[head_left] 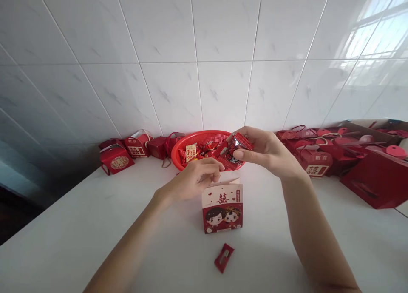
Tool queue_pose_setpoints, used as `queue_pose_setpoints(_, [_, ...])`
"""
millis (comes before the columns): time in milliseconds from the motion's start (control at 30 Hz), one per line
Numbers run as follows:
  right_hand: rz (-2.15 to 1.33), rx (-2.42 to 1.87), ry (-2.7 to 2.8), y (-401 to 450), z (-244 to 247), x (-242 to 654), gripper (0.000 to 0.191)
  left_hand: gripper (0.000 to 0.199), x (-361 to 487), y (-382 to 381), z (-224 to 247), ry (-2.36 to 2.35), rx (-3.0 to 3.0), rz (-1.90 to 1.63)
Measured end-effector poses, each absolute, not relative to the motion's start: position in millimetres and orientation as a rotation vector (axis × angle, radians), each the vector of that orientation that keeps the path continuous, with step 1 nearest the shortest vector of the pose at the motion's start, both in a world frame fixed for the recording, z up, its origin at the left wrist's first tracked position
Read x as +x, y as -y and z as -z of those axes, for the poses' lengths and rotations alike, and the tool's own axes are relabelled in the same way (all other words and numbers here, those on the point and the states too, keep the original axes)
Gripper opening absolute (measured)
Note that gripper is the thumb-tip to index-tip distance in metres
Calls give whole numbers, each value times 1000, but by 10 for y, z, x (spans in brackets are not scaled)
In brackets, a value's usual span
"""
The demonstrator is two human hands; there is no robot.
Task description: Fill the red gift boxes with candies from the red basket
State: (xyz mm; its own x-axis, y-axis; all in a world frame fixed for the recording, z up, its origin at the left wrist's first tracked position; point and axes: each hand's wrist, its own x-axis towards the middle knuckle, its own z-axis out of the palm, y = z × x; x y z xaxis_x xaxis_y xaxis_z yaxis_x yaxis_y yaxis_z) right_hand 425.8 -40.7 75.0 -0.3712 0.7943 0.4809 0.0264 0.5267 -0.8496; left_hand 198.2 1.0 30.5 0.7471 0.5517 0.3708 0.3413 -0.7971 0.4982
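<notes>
Over the near rim of a red plastic basket, my right hand is closed on red-wrapped candies, pinched between thumb and fingers. My left hand hovers just left of them, its fingers curled in above the box's top; whatever is in them, if anything, is hidden. Below both hands a small red and white candy box with two cartoon figures stands upright on the table, its top flaps raised. One red-wrapped candy lies on the table in front of it. More wrapped sweets fill the basket.
Several red gift boxes with cord handles stand at the back left. On the right, more red boxes crowd together beside an open carton. A tiled wall rises directly behind the white table.
</notes>
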Motion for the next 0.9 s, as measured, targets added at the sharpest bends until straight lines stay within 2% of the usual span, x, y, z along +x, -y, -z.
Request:
queue_pose_setpoints(333, [-892, -696, 1984, 401, -747, 4269, 26, 27, 1965, -19, -319, -792, 2245, -514])
queue_pose_setpoints(500, [-716, -766, 2099, 369, -723, 4262, 23, 48, 1947, 33, -368, -889, 2176, -401])
queue_pose_setpoints(700, [-700, -882, 2316, 320, -653, 4186, 19, 52, 1954, 63, -398, -884, 2152, -377])
queue_pose_setpoints(900, [-542, -1029, 2300, 302, -612, 4139, 10, 58, 1955, 72, -433, -920, 2179, -313])
